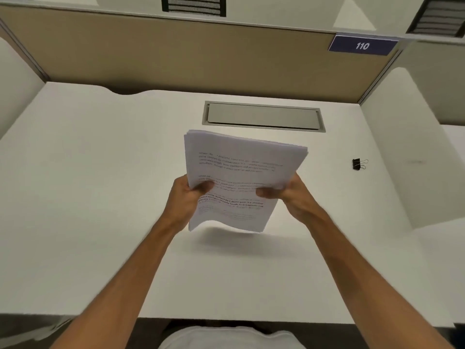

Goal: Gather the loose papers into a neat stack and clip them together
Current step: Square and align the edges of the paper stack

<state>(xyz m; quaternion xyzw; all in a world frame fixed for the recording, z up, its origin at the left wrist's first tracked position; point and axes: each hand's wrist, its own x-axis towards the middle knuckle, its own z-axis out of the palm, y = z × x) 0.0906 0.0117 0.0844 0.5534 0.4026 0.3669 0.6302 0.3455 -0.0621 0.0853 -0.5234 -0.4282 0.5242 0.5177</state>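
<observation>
White bench (100, 172), matte, mostly bare. Black binder clip (357, 164) lies on it, well right of the right hand's fingers (266, 192). Grey recessed cover plate (263, 116) set flush beyond them, possibly a cable hatch.

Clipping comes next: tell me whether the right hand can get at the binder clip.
Probably yes: bare desk lies between the right hand and the binder clip, but its grip is on the paper stack.
</observation>
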